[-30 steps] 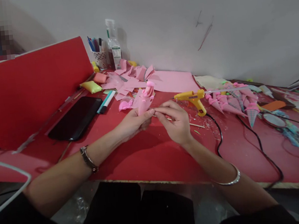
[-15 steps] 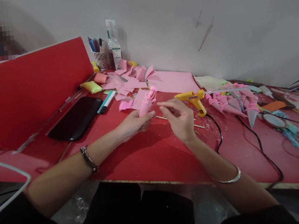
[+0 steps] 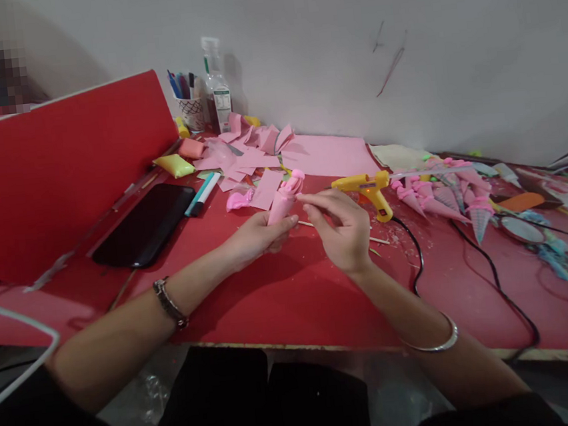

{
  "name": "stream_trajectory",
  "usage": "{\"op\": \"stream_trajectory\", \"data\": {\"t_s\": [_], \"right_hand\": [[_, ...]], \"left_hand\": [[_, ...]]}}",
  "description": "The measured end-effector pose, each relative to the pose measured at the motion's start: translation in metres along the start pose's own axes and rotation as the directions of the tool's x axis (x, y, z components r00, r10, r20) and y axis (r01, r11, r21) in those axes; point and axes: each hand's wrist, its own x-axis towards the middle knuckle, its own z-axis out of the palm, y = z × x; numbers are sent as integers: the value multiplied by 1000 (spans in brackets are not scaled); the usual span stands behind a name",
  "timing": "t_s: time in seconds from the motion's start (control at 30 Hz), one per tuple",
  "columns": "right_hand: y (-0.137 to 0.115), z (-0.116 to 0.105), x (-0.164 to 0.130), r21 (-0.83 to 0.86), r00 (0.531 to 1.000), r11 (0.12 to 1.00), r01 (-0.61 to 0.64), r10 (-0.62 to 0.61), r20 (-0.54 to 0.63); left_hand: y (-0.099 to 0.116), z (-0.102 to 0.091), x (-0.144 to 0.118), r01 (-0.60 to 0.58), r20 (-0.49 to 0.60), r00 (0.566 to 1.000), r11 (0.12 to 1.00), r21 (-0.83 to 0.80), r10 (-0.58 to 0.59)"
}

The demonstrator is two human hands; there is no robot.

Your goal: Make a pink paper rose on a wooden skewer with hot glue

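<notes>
My left hand (image 3: 259, 235) is closed around the lower part of a pink paper cone (image 3: 278, 208), holding it tilted above the red table. Pink modelling clay (image 3: 291, 185) is folded around the cone's top, with a small round ball at its tip. My right hand (image 3: 343, 224) is at the right side of the clay. Its index fingertip is at the clay's edge, with the thumb slightly apart below; nothing shows between them. A packet of bright pink clay (image 3: 240, 200) lies just behind my left hand.
A yellow glue gun (image 3: 369, 188) stands right of my hands, its black cord trailing forward. Several finished pink cones (image 3: 445, 191) lie farther right. At left are a black phone (image 3: 144, 225), a marker (image 3: 204, 192) and a red panel (image 3: 69, 173). Pink paper scraps (image 3: 248, 149) cover the back.
The cone has turned slightly, its clay top shifting right and a little down. My right index finger has moved closer to the clay's side.
</notes>
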Motion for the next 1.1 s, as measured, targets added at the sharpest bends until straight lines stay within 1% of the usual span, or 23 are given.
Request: {"op": "stream_trajectory", "data": {"t_s": [0.1, 0.17, 0.33, 0.43, 0.53, 0.67, 0.73, 0.83, 0.97, 1.1], "right_hand": [[0, 0, 0, 13, 1000, 1000, 2, -2, 10], [-1, 0, -1, 47, 1000, 999, -19, 18, 20], [-1, 3, -4, 191, 991, 973, -127, 133, -16], [-1, 4, -5, 198, 986, 967, -158, 164, -15], [-1, 2, -3, 132, 993, 984, -117, 120, -13], [-2, -1, -1, -15, 999, 999, 33, -33, -5], [-2, -2, -1, -48, 997, 996, 80, -80, 8], [-3, -1, -1, -60, 996, 994, 88, -87, 25], [-4, 0, -1, -77, 996, 993, 93, -91, 18], [-4, 0, -1, -97, 994, 989, 108, -107, 22]], "left_hand": [[-1, 0, 0, 4, -1, 1000, 1000, 5, -4], [-2, 0, 1, -4, 0, 1000, 1000, 15, 4], [-5, -3, 2, -28, 22, 999, 998, 52, 27], [-5, -3, 2, -37, 9, 999, 996, 87, 37], [-5, -2, 1, -39, 4, 999, 991, 129, 39], [-5, -2, 1, -52, 14, 999, 986, 161, 50], [-6, -2, 1, -64, 28, 998, 984, 166, 60], [-5, 0, 0, -58, 23, 998, 984, 167, 55], [-3, 2, -1, -30, 8, 1000, 987, 155, 29], [-4, 1, -1, -46, 30, 999, 985, 168, 42]]}}
